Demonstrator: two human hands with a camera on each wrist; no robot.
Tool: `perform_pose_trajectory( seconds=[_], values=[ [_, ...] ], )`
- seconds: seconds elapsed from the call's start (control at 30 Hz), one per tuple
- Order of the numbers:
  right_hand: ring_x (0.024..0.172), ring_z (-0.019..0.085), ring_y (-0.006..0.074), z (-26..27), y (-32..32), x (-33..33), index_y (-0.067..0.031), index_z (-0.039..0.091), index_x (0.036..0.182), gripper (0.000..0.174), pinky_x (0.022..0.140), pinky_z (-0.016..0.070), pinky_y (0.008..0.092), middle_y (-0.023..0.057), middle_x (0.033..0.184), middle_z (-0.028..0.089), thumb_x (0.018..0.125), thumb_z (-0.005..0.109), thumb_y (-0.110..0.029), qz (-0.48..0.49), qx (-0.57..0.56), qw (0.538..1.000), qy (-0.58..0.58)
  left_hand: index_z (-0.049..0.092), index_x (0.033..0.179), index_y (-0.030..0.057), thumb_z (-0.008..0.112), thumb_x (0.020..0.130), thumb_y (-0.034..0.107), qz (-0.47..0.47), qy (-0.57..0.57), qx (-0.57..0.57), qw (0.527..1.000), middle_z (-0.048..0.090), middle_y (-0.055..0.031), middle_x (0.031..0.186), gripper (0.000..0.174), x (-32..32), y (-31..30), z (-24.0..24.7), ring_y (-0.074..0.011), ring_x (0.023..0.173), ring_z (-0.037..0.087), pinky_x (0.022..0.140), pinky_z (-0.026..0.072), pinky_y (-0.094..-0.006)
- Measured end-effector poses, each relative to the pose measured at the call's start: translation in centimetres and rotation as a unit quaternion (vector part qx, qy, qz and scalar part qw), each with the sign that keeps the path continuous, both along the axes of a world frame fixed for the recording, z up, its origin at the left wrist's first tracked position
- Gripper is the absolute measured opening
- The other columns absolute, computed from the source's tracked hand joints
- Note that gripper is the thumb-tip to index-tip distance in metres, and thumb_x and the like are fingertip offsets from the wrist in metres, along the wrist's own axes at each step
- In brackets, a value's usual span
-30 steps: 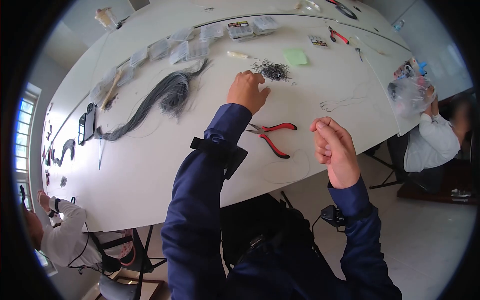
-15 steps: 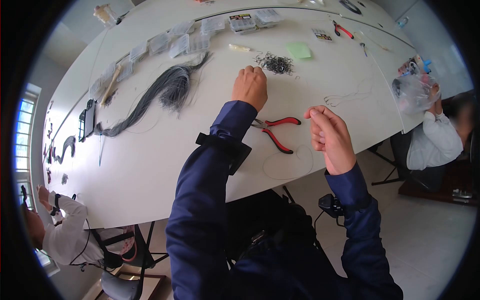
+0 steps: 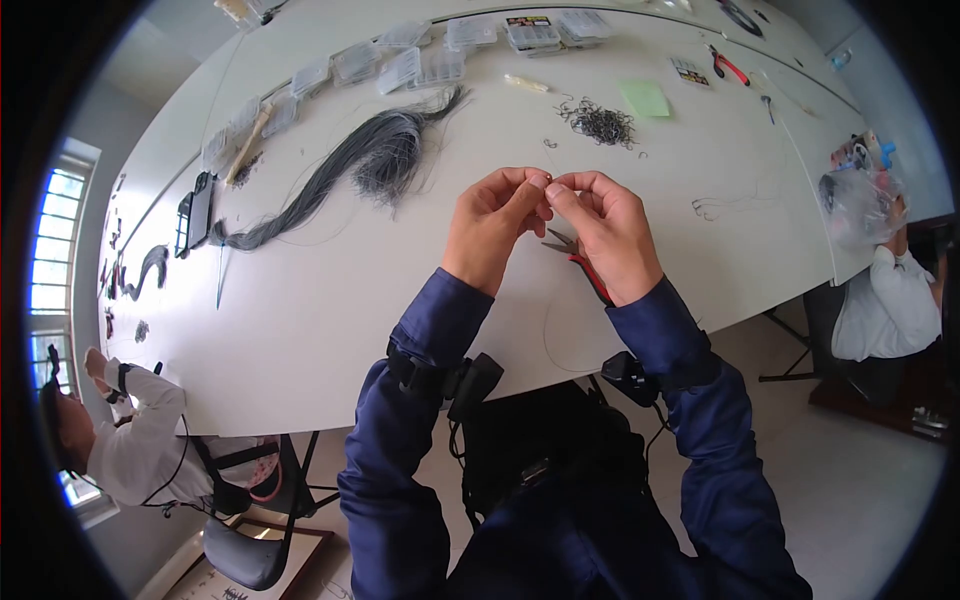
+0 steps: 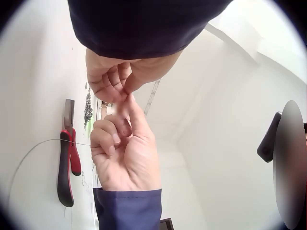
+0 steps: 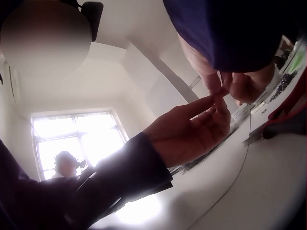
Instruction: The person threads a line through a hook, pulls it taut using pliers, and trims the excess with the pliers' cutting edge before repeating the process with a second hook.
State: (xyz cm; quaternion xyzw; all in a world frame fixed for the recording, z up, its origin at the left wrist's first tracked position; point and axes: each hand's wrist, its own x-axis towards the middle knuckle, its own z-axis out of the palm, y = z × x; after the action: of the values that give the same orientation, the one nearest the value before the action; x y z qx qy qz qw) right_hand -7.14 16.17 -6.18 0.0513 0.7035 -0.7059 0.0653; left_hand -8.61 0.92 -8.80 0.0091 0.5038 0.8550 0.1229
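My left hand (image 3: 488,225) and right hand (image 3: 615,240) meet fingertip to fingertip over the white table (image 3: 330,340). Between the left thumb and index finger is a tiny dark fish hook (image 3: 548,178), mostly covered by the fingertips. The right thumb and index finger pinch the end of a thin fishing line (image 4: 48,140), which trails down in a loop towards the table. Red-and-black pliers (image 4: 64,163) lie on the table, partly behind the right hand in the head view. A pile of dark fish hooks (image 3: 603,125) lies beyond the hands.
A grey bundle of line strands (image 3: 335,195) stretches to the left. Clear plastic boxes (image 3: 440,68) line the back. A green paper (image 3: 644,98), second pliers (image 3: 728,66) and some hooked lines (image 3: 705,207) lie to the right. Other people sit at both sides.
My left hand has come from beside the hook pile to meet the right hand, a small hook at its fingertips. The right hand has moved left, now overlapping the pliers.
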Motion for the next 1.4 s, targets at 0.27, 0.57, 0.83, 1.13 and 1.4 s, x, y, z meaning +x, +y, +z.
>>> perform_pose_trajectory(
  seconds=[0.27, 0.57, 0.83, 1.13, 1.4],
  values=[
    [0.055, 0.047, 0.0014, -2.6, -0.8, -1.6, 0.0042, 0.064, 0.096, 0.024, 0.051, 0.0379, 0.0205, -0.0021, 0.065, 0.061, 0.093, 0.067, -0.019, 0.0, 0.022, 0.997, 0.069, 0.065, 0.108, -0.0062, 0.064, 0.098, 0.017, 0.015, 0.01, -0.006, 1.0, 0.067, -0.0074, 0.087, 0.025, -0.6, -0.5, -1.5, -0.013, 0.076, 0.062, 0.069, 0.0523, -0.0272],
    [0.055, 0.044, 0.0017, -1.3, -1.3, -1.8, 0.0018, 0.064, 0.097, 0.023, 0.05, 0.0344, 0.0218, -0.0027, 0.065, 0.059, 0.097, 0.064, -0.022, 0.012, 0.065, 0.997, 0.032, 0.064, 0.108, -0.0055, 0.065, 0.097, 0.014, 0.041, -0.009, 0.001, 0.999, 0.068, -0.0093, 0.093, 0.022, -0.4, -1.0, -1.4, -0.0151, 0.079, 0.066, 0.074, 0.0559, -0.029],
    [0.054, 0.037, 0.0017, -1.4, -2.7, -1.0, 0.0009, 0.065, 0.1, 0.025, 0.048, 0.0294, 0.0237, -0.0046, 0.063, 0.054, 0.1, 0.061, -0.024, 0.0, 0.052, 0.997, 0.055, 0.065, 0.109, -0.001, 0.067, 0.096, 0.019, 0.063, -0.043, 0.114, 0.991, 0.07, -0.0085, 0.1, 0.023, -0.7, -1.1, -2.0, -0.0139, 0.095, 0.065, 0.086, 0.0529, -0.0305],
    [0.065, 0.059, 0.0064, -1.5, -3.2, -0.4, 0.0, 0.07, 0.098, 0.024, 0.058, 0.0478, 0.0223, 0.001, 0.074, 0.065, 0.098, 0.064, -0.023, 0.055, 0.0, 0.998, -0.006, 0.065, 0.108, 0.001, 0.063, 0.099, 0.018, 0.056, 0.0, 0.067, 0.996, 0.069, -0.0074, 0.097, 0.019, -0.6, -1.5, -1.9, -0.0147, 0.084, 0.063, 0.07, 0.0497, -0.0304],
    [0.072, 0.058, 0.0048, -0.5, -1.4, -1.5, 0.0045, 0.068, 0.104, 0.031, 0.066, 0.0465, 0.0215, 0.0016, 0.082, 0.068, 0.097, 0.066, -0.026, 0.016, 0.093, 0.989, 0.117, 0.06, 0.118, -0.0026, 0.069, 0.094, 0.012, 0.105, 0.06, 0.027, 0.992, 0.069, -0.0072, 0.09, 0.029, -0.8, -1.2, -1.3, -0.013, 0.083, 0.064, 0.081, 0.0517, -0.0275]
  ],
)
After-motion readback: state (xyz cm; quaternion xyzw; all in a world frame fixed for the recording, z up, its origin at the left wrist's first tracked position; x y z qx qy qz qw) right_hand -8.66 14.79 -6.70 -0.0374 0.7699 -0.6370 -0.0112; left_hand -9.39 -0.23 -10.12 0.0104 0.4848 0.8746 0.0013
